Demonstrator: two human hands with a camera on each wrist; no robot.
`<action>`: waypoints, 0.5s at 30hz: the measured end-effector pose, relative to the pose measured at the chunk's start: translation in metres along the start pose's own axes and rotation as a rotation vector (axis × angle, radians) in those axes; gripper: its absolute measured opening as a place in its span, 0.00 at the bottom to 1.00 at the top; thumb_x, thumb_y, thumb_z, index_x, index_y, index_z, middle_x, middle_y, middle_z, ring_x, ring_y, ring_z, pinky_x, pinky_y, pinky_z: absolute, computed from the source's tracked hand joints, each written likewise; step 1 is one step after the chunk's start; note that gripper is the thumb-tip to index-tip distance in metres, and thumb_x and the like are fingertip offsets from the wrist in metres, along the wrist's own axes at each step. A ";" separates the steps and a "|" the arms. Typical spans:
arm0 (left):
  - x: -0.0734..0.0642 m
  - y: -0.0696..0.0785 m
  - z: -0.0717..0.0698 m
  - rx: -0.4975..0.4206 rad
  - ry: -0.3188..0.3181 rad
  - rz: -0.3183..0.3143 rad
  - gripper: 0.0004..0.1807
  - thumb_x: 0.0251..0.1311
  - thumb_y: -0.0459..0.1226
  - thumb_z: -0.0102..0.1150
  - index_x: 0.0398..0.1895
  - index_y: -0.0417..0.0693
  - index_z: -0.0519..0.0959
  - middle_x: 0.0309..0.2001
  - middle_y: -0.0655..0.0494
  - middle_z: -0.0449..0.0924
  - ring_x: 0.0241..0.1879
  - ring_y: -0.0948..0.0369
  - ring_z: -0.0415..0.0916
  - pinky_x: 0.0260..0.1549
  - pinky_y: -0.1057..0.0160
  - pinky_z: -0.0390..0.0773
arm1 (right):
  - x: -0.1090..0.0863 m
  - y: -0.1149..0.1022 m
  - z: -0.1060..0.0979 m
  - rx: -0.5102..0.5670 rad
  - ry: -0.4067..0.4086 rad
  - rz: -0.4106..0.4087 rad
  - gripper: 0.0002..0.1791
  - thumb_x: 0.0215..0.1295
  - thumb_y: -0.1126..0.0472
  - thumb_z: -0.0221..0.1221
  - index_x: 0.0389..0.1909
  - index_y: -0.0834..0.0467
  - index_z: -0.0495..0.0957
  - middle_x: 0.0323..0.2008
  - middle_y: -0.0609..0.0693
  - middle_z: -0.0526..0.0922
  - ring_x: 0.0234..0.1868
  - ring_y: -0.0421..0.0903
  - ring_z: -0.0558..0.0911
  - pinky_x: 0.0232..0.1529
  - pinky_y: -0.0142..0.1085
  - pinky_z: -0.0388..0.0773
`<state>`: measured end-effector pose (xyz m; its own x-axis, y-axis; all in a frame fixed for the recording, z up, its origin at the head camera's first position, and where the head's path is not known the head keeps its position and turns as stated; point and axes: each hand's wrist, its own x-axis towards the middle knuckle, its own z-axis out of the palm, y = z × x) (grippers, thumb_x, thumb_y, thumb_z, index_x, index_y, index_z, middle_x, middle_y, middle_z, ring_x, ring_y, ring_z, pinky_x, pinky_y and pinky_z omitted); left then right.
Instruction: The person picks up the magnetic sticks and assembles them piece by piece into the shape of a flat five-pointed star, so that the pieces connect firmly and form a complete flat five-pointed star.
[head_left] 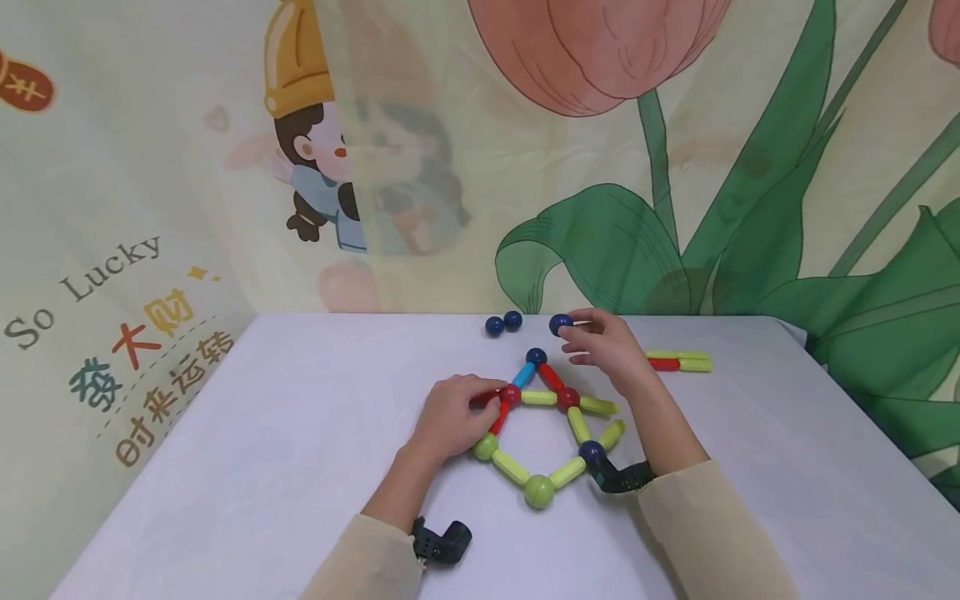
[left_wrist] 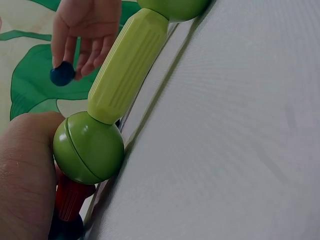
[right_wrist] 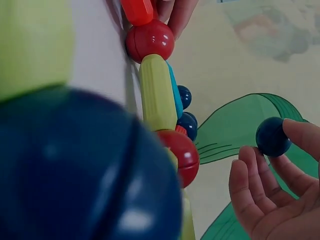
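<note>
Table (head_left: 262, 500): back edge runs just in front of the printed curtain (head_left: 420, 287), both side edges show, near edge is out of view. We've got wide room left of the left hand (head_left: 453, 414) and right of the right forearm; tight between the hands, where the ball-and-stick frame (head_left: 539, 398) lies mid-table.

Right hand (head_left: 603, 343) pinches a dark blue ball (head_left: 560, 325) between thumb and fingertips, near the back edge, clear of the frame. Two loose blue balls (head_left: 513, 321) sit just left of it, by that edge. Left hand is clamped on a red stick (head_left: 487, 400) beside the frame's left red ball (head_left: 511, 395); we can't make out the exact fingertip contact.

Hidden: right wrist covers the near ends of the spare sticks (head_left: 694, 360); the right wrist camera (head_left: 622, 477) overlaps the frame's lower blue ball (head_left: 591, 451). That ball looms blurred and cut off in the right wrist view. Left wrist view crops the upper green ball (left_wrist: 175, 7).
</note>
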<state>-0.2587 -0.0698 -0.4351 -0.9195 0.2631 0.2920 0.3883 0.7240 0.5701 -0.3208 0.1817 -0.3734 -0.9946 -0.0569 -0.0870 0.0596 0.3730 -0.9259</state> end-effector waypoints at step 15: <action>0.000 -0.002 0.002 -0.013 0.011 -0.003 0.18 0.65 0.43 0.61 0.57 0.57 0.87 0.50 0.58 0.90 0.51 0.56 0.83 0.51 0.53 0.82 | -0.031 0.024 -0.018 -0.077 -0.020 -0.019 0.31 0.74 0.50 0.60 0.72 0.59 0.68 0.61 0.63 0.79 0.56 0.57 0.86 0.58 0.47 0.84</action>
<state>-0.2598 -0.0697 -0.4375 -0.9201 0.2535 0.2987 0.3861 0.7164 0.5811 -0.2896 0.2091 -0.3867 -0.9936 -0.0825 -0.0775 0.0332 0.4421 -0.8963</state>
